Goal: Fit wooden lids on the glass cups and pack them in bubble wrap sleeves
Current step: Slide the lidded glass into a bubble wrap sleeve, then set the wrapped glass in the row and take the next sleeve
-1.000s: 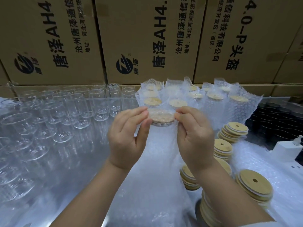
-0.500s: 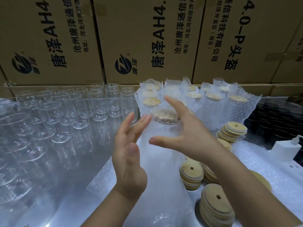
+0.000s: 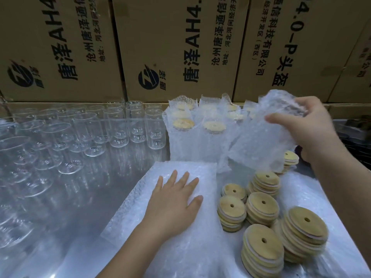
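The wrapped cup [image 3: 267,135] hangs tilted in the air, above the lid stacks [image 3: 263,207] and just right of the row of packed cups [image 3: 192,135], with the right hand [image 3: 307,131] clasped round its upper end. The left hand [image 3: 176,199] lies flat, fingers spread, on the pile of bubble wrap sleeves [image 3: 180,227]. Bare glass cups [image 3: 84,135] crowd the left side, with cardboard boxes [image 3: 176,47] behind.

pale tan wooden lids [image 3: 262,205], clear glass cups [image 3: 118,127], translucent white bubble wrap [image 3: 184,173], brown black-printed cartons [image 3: 180,47]
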